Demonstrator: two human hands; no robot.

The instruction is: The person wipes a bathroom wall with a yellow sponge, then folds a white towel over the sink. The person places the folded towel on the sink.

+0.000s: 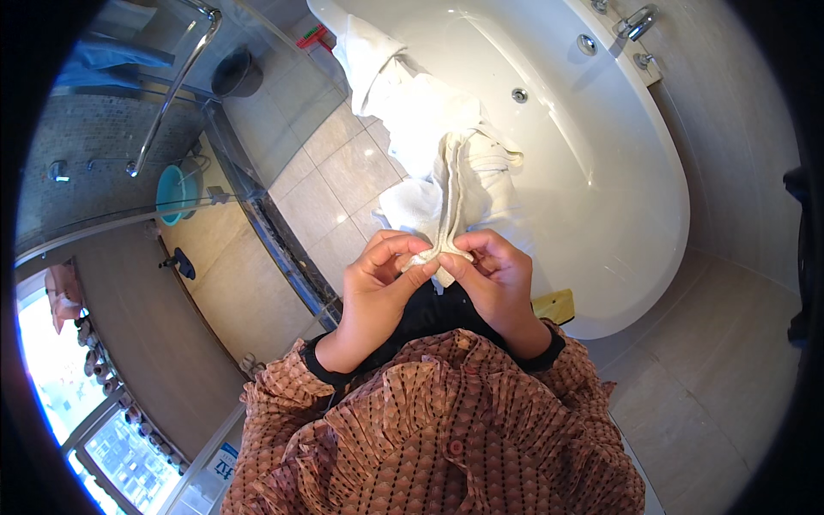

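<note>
Low in the middle of the head view, my left hand and my right hand meet at the gathered end of a cream towel. Each pinches its edge between thumb and fingers, and a small corner pokes out below the thumbs. From my hands the towel runs away in long folds. Beyond it, white cloth lies draped along the left rim of a white bathtub. Glare washes out part of that cloth, so I cannot tell whether it is one piece or more.
A yellow cloth hangs on the tub's near rim. The chrome faucet is at the far right. Left of the tub are floor tiles, a red-handled brush, a dark bucket, a glass partition and a turquoise basin.
</note>
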